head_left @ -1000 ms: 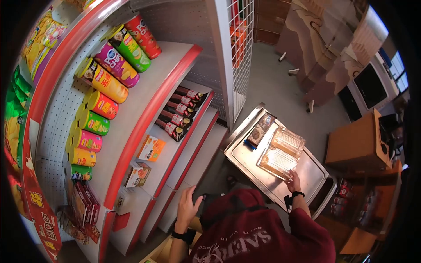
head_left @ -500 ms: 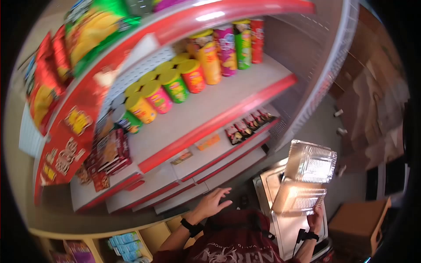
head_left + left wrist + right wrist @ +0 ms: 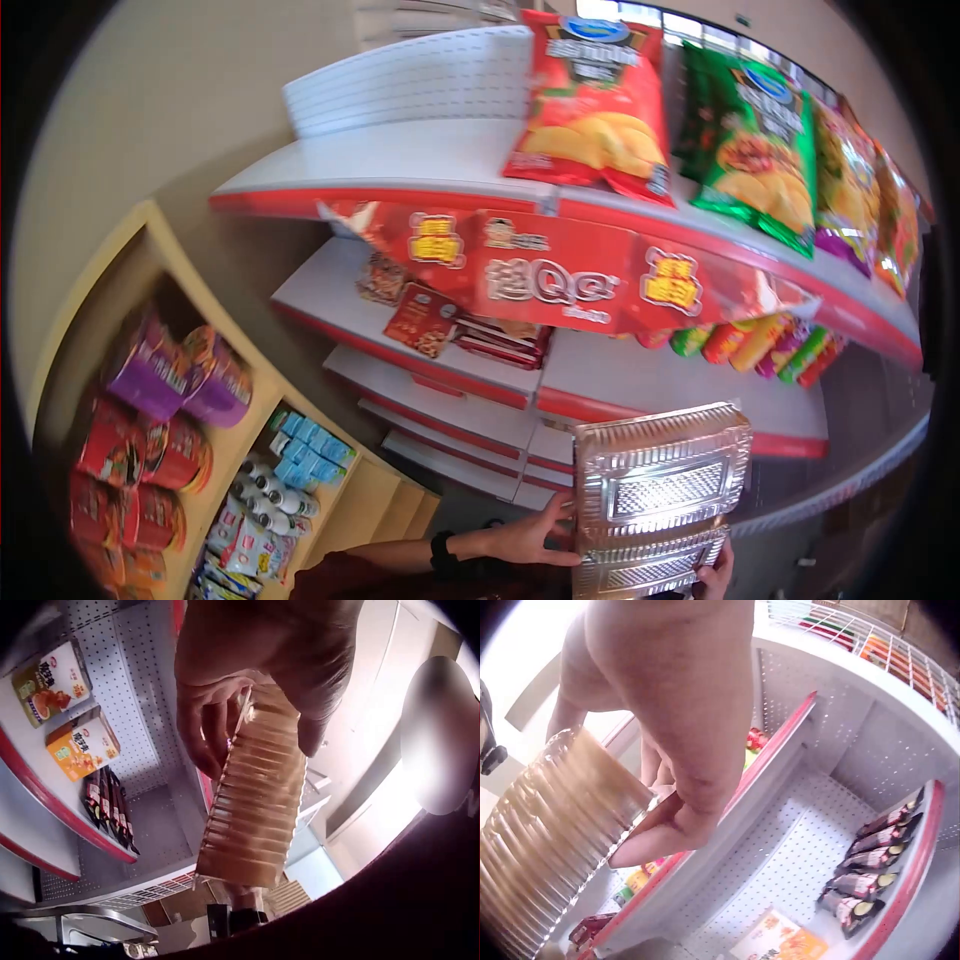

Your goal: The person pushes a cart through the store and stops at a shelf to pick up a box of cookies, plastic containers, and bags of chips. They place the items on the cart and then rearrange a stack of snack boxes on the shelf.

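Observation:
A clear plastic clamshell container (image 3: pixel 662 465) with ribbed walls is unfolded, one half above the other, in the head view. At its lower right edge, my right hand (image 3: pixel 716 574) grips it, thumb in front. My left hand (image 3: pixel 532 534) is at its left side with thumb and fingers spread round the edge. The left wrist view shows that hand's thumb and fingers on opposite sides of the ribbed container (image 3: pixel 255 787). In the right wrist view, the fingers of my right hand (image 3: pixel 679 712) pinch its rim.
Ahead stands a snack shelf with a red edge (image 3: pixel 380 203), holding a red chip bag (image 3: pixel 595 110) and a green chip bag (image 3: pixel 765 150). A red banner (image 3: pixel 560 265) hangs below. On the left, a wooden shelf unit (image 3: pixel 275 375) holds noodle cups (image 3: pixel 150 370) and blue packs (image 3: pixel 310 450).
The right hand has lifted the container from the metal cart and brought it in front of the shelves. The left hand has come to its left edge. The head view has turned left.

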### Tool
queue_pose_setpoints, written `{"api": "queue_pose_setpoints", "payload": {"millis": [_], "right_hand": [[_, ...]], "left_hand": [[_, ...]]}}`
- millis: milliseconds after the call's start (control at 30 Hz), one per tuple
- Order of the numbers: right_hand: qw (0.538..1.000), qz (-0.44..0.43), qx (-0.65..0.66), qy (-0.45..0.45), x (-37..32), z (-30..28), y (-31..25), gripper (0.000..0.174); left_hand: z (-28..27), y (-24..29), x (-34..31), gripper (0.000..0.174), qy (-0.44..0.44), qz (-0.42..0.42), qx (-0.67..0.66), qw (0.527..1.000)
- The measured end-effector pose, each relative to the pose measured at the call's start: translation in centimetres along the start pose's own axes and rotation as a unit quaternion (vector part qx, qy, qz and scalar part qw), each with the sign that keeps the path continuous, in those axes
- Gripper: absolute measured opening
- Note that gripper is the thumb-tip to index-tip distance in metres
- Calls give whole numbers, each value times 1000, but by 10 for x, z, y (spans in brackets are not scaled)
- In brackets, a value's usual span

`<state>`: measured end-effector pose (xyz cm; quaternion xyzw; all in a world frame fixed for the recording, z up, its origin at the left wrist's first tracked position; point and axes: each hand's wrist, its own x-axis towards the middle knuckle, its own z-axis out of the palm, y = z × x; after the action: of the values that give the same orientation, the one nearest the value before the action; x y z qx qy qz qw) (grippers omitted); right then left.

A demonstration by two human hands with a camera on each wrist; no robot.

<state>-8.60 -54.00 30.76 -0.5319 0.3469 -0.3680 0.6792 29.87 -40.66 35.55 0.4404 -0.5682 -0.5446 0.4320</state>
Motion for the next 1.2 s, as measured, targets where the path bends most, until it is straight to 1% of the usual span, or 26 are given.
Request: {"api": "queue_pose_setpoints", "payload": {"millis": [67, 100, 133, 200, 233, 267, 333, 367, 400, 467, 500, 533, 567, 633, 667, 733, 767, 833, 867, 900, 1000, 1033, 1067, 1133, 1167, 1200], "right_hand": [[998, -58, 3, -27, 25, 36, -25, 97], [996, -63, 17, -60, 37, 64, -46, 100], [992, -83, 16, -90, 52, 69, -39, 86], [988, -76, 98, -93, 88, 96, -27, 100], [987, -90, 86, -105, 98, 103, -19, 103], [986, -70, 72, -135, 107, 115, -23, 103], [976, -93, 103, -170, 124, 146, -30, 101], [968, -101, 113, -200, 128, 157, -34, 95], [968, -100, 113, -203, 130, 162, -33, 95], [972, -103, 134, -166, 138, 170, -29, 95], [967, -116, 133, -186, 141, 167, -24, 86], [967, -113, 132, -188, 142, 164, -19, 86], [972, -95, 117, -182, 141, 160, -13, 83], [978, -70, 108, -162, 136, 156, 3, 75], [978, -68, 108, -162, 133, 154, 10, 75], [985, -18, 70, -159, 126, 147, 22, 68], [988, 19, 54, -144, 119, 144, 24, 63], [991, 15, 45, -128, 110, 137, 36, 61], [993, 12, 38, -113, 105, 134, 42, 60], [993, 22, 50, -101, 100, 130, 46, 59], [995, 28, 33, -86, 89, 119, 53, 59], [996, 30, 28, -78, 85, 116, 53, 57], [997, 29, 29, -72, 81, 113, 56, 57], [998, 36, 49, -30, 75, 103, 68, 56], [997, 38, 58, -17, 74, 95, 80, 53], [998, 35, 60, -13, 72, 85, 95, 53]], "left_hand": [[-5, -16, -12, 93, 21, 31, -158, 987], [-10, -16, -20, 82, 35, 29, -183, 982], [-16, -29, -25, 82, 45, 34, -183, 982], [-33, -68, -35, 58, 113, 92, -253, 957], [-43, -64, -44, 48, 126, 62, -228, 963], [-50, -60, -51, 48, 134, 64, -229, 962], [-60, -54, -61, 53, 154, 156, -404, 888], [-70, -55, -68, 53, 158, 158, -404, 887], [-82, -56, -75, 52, 184, 160, -415, 877], [-100, -51, -88, 50, 210, 163, -426, 865], [-109, -44, -94, 50, 247, 201, -411, 854], [-116, -38, -98, 50, 283, 238, -395, 841], [-125, -32, -100, 50, 285, 238, -396, 839], [-148, -18, -102, 46, 364, 267, -344, 823], [-162, -10, -101, 46, 365, 266, -344, 823], [-190, 6, -99, 41, 389, 320, -304, 808], [-204, 8, -99, 41, 389, 319, -307, 808], [-238, 6, -98, 38, 426, 372, -335, 754], [-259, 4, -96, 37, 461, 396, -309, 731], [-275, 13, -96, 37, 445, 408, -312, 734], [-342, 17, -103, 33, 475, 471, -316, 673], [-361, 23, -105, 31, 490, 475, -325, 655], [-376, 33, -105, 31, 510, 479, -311, 643], [-413, 34, -112, 30, 508, 503, -322, 621], [-432, 32, -115, 30, 505, 502, -324, 623], [-452, 27, -118, 28, 510, 520, -337, 597]]}}
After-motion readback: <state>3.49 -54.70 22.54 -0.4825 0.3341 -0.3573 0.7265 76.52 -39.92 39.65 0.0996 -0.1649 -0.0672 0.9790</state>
